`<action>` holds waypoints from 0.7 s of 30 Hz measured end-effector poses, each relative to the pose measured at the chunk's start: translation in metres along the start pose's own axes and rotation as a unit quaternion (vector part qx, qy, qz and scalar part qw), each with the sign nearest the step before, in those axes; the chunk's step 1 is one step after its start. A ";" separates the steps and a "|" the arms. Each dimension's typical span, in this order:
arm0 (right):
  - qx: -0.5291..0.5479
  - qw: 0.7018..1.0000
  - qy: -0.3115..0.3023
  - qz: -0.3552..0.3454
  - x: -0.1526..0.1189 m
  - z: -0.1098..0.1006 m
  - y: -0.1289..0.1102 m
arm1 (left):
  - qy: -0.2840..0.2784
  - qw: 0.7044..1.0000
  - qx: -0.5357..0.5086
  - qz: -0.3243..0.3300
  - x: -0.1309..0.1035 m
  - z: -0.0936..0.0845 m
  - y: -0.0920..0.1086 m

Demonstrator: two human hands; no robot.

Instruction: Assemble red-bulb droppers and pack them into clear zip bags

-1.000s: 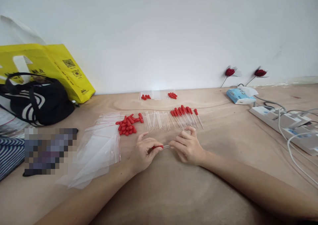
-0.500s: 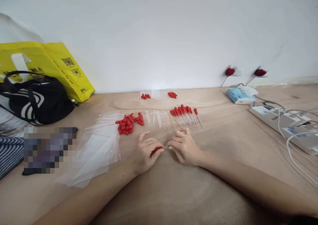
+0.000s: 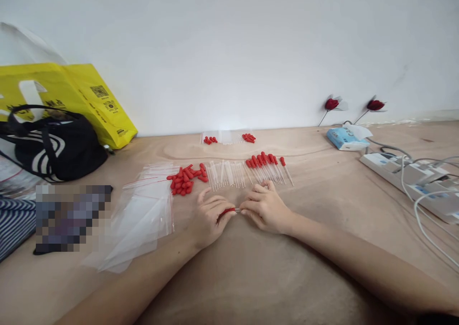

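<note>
My left hand (image 3: 213,218) pinches a red rubber dropper bulb (image 3: 227,211) between thumb and fingers. Facing it, my right hand (image 3: 266,208) grips a thin clear dropper tube (image 3: 238,210), most of it hidden by the fingers. The tube's end meets the mouth of the bulb; how deep it sits inside I cannot tell. Beyond my hands lies a row of bare clear tubes (image 3: 225,174). To their right are several droppers with red bulbs fitted (image 3: 265,164). A heap of loose red bulbs (image 3: 182,180) lies to the left of the tubes.
Clear zip bags (image 3: 143,215) spread beside my left forearm. A filled bag (image 3: 229,137) lies by the wall. Far left stand a yellow bag (image 3: 103,105) and a black bag (image 3: 71,148). A tissue pack (image 3: 344,138) and a power strip (image 3: 405,184) with cables occupy the right.
My hands have come slightly closer together, and less of the clear tube shows between them. Both keep their hold. The things on the table lie as before.
</note>
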State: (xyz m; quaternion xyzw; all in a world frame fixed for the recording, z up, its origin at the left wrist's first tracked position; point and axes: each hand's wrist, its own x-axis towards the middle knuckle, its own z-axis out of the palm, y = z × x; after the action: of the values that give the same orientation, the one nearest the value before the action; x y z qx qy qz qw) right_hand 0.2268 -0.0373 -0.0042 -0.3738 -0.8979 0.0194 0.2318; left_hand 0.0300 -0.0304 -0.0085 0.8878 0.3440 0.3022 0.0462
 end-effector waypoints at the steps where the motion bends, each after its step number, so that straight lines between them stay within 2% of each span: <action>1: -0.014 1.000 -0.010 0.002 0.000 -0.003 0.001 | 0.010 1.000 0.011 -0.005 0.000 0.000 -0.001; 3: -0.030 0.999 -0.024 0.028 0.002 -0.006 0.004 | 0.037 0.998 0.040 -0.025 0.001 0.000 -0.005; 6: -0.022 0.989 -0.011 0.149 0.010 -0.006 0.017 | 0.065 0.992 0.074 -0.074 0.001 0.001 -0.011; 9: -0.016 0.958 0.012 0.287 0.026 -0.002 0.035 | 0.047 0.992 0.081 -0.087 0.001 0.002 -0.014; 12: -0.065 0.927 0.036 0.367 0.044 0.004 0.049 | 0.026 0.994 0.081 -0.075 0.000 0.002 -0.014; 17: -0.145 0.896 0.032 0.419 0.061 0.011 0.054 | 0.010 0.993 0.077 -0.084 -0.001 0.002 -0.014; 21: -0.164 0.899 0.003 0.406 0.063 0.013 0.055 | -0.003 0.994 0.074 -0.079 0.000 0.002 -0.015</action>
State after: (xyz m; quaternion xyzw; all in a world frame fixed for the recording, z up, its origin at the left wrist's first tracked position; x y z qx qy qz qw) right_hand 0.2196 0.0468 -0.0017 -0.7385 -0.6581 -0.0369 0.1419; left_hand 0.0226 -0.0189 -0.0146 0.8596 0.4346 0.2687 0.0050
